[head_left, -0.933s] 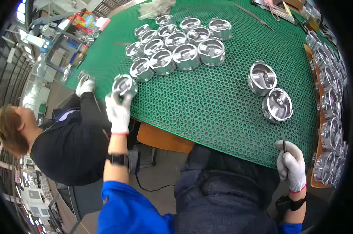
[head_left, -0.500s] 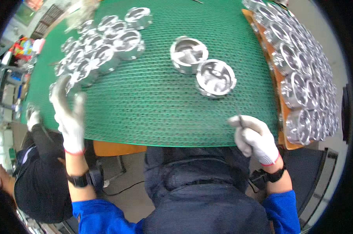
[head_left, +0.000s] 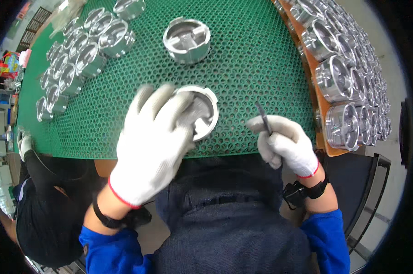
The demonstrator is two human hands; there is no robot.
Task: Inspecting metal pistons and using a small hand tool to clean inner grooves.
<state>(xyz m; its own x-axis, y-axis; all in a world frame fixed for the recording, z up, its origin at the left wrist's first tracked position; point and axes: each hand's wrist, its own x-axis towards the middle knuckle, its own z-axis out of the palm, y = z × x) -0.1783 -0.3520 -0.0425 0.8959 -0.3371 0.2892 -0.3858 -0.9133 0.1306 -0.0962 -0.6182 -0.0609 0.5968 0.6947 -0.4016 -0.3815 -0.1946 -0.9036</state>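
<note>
Near the table's front edge, a silver metal piston (head_left: 207, 107) sits with its hollow side up. My left hand (head_left: 154, 137), in a white knit glove, is closed around its left side, fingers over the rim and covering part of it. To the right, my right hand (head_left: 284, 139), gloved alike, pinches a slim dark tool (head_left: 263, 116) that points up and away. The tool's exact kind does not show. Another piston (head_left: 187, 41) stands hollow side up farther back, apart from both hands.
Several pistons (head_left: 90, 59) stand grouped at the far left on the green perforated mat (head_left: 247, 50). An orange-brown tray edge (head_left: 323, 98) on the right borders rows of many more pistons (head_left: 334, 77). A co-worker in dark clothing (head_left: 51, 205) sits at the left, one gloved hand (head_left: 25, 144) at the table.
My left hand has come from the left group to the nearer piston and taken hold of it. That piston has moved toward me, away from the other. The right hand keeps its tool.
</note>
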